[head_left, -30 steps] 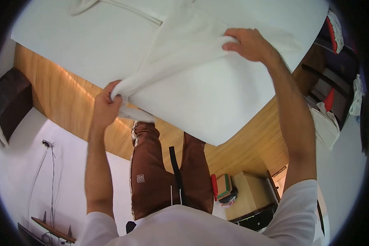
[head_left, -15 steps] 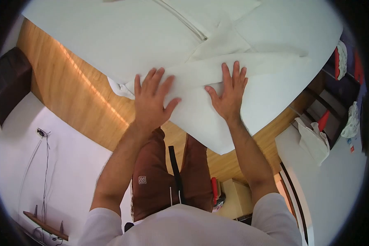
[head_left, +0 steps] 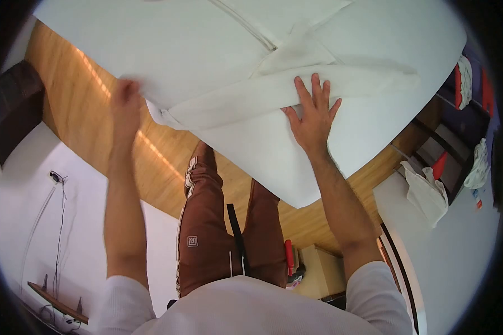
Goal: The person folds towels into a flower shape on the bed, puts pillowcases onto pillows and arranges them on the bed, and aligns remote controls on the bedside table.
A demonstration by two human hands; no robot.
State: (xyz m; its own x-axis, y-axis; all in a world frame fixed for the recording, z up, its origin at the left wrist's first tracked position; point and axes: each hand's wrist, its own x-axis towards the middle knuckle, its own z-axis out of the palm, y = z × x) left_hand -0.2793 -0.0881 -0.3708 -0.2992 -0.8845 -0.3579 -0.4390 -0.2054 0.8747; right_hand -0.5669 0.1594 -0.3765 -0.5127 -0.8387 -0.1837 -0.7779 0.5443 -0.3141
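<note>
A white cloth garment (head_left: 246,101) lies on the white table (head_left: 369,123), with a long folded strip running across its near part. A zipper-like line (head_left: 243,23) runs over it toward the top of the view. My right hand (head_left: 313,121) rests flat on the near edge of the strip, fingers spread and pointing away from me. Off the table's left edge, my left hand (head_left: 127,109) hangs in the air, smeared by motion, its fingers seeming bent. Close to it, a corner of the cloth (head_left: 163,116) droops over the edge.
Wooden floor (head_left: 67,84) shows left of the table. A dark seat (head_left: 17,106) stands at far left, near a wall socket with cables (head_left: 56,177). At right are a rack (head_left: 441,145) and a hanging white cloth (head_left: 427,192). A cardboard box (head_left: 321,273) sits below.
My left hand has lifted off the cloth and swung left past the table edge. My right hand has shifted slightly away from me, still on the strip.
</note>
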